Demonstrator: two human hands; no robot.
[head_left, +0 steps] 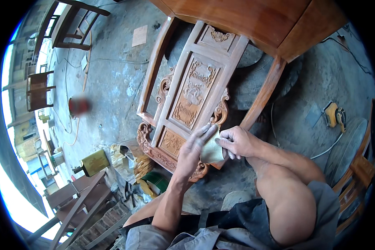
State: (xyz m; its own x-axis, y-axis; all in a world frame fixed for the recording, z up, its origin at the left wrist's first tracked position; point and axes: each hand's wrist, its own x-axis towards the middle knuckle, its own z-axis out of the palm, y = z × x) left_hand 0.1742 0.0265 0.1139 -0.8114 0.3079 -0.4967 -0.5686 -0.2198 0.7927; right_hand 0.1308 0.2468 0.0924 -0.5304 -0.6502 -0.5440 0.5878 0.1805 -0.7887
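Observation:
A carved wooden chair back (175, 100) leans in front of me, with relief panels and scrolled edges, its surface dusted pale. Near its lower right side, my right hand (235, 141) pinches a pale yellowish sheet of sandpaper (212, 150), fingers curled at its right edge. My left hand (192, 146) lies along the wood with its fingers stretched out, touching the sheet's left edge. The sheet hides part of the frame beneath it. A carved scroll (221, 109) stands out just above the hands.
A large brown wooden piece (254, 21) overhangs the far side. At right, a yellow power sander (334, 116) with a cord rests on the floor. Left are a blurred red object (80, 106), a yellow-green can (95, 163) and dark wooden chairs (41, 91). Cables cross the concrete floor (116, 79).

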